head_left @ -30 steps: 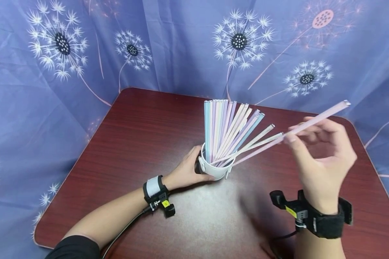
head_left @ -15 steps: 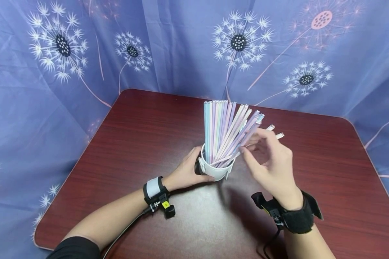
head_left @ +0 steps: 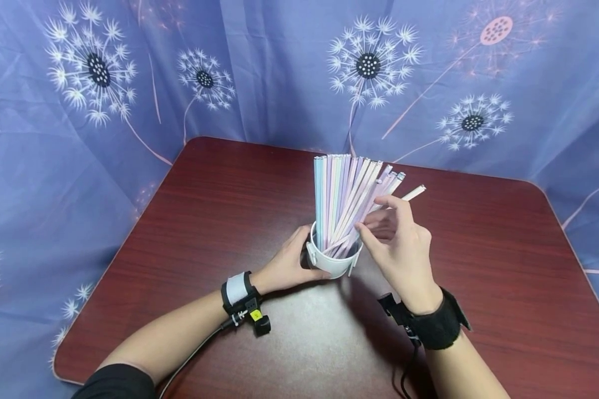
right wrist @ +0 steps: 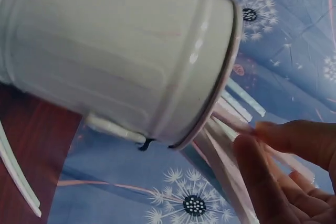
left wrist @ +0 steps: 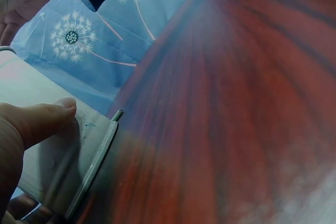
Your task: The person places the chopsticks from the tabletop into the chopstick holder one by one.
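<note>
A small white metal bucket [head_left: 333, 267] stands upright on the table, packed with long straws [head_left: 335, 194] in blue, lilac, pink and white. From its left side my left hand [head_left: 287, 266] grips the bucket; in the left wrist view the thumb [left wrist: 44, 120] lies along its wall. My right hand [head_left: 401, 249] is at the bucket's right, among the leaning straws. Its thumb and index finger pinch a pinkish-lilac straw [right wrist: 231, 121] just beyond the rim, as the right wrist view shows. The right hand's fingers hide parts of several straws.
The dark red wooden table [head_left: 219, 205] reaches back to a blue curtain [head_left: 289, 72] printed with dandelions. A white straw [head_left: 413, 193] leans out to the right behind my right hand. Cables run from both wrist cameras.
My right hand has moved left from the table's right side to the bucket, bringing the pinkish-lilac straw upright among the others. The right-leaning straws have shifted left. My left hand has stayed put.
</note>
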A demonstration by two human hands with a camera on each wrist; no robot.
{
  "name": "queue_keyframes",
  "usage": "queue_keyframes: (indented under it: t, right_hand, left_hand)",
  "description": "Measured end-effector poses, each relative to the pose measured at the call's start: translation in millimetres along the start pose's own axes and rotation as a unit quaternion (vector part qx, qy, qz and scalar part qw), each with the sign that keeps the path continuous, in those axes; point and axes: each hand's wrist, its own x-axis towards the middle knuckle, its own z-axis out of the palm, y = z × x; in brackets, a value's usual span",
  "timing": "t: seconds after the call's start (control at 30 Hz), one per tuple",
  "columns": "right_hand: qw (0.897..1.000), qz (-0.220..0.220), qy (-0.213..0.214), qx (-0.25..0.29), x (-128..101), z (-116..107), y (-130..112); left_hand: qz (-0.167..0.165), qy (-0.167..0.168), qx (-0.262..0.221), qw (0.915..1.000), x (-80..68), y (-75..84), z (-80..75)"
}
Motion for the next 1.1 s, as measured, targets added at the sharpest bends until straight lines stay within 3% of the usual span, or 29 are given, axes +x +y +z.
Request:
queue_keyframes:
  t: [0.2, 0.33, 0.47, 0.7, 0.87, 0.97, 1.1]
  right_hand:
    - [0.998, -0.019, 0.013, -0.066, 1.6, -4.7, 3.7]
    - [0.998, -0.021, 0.033, -0.048, 3.3, -12.5, 5.3]
    - [0.995, -0.038, 0.096, -0.016, 7.2, -23.4, 3.4]
    - [0.968, -0.013, 0.245, 0.045, 17.3, -46.7, -5.5]
    - [0.948, 0.028, 0.311, 0.057, 23.7, -67.4, 13.2]
    - [0.947, 0.054, 0.315, 0.027, 25.7, -74.0, 32.9]
    - [0.964, 0.077, 0.246, -0.066, 26.3, -69.3, 60.4]
  left_hand:
    - [-0.002, 0.0, 0.005, 1.0, 0.2, -0.7, 0.3]
    - [-0.003, -0.003, 0.009, 1.0, -0.2, -1.4, 0.5]
    - [-0.007, -0.008, 0.005, 0.9999, -0.4, -1.8, 0.3]
    - [-0.011, -0.006, 0.005, 0.9999, -0.2, -0.9, -1.5]
    - [-0.011, -0.008, 0.006, 0.9999, 1.3, 0.2, -1.5]
    - [-0.011, -0.008, 0.004, 0.9999, 1.5, -0.2, -0.9]
    - [-0.013, -0.005, 0.002, 0.9999, 0.6, -1.0, 0.1]
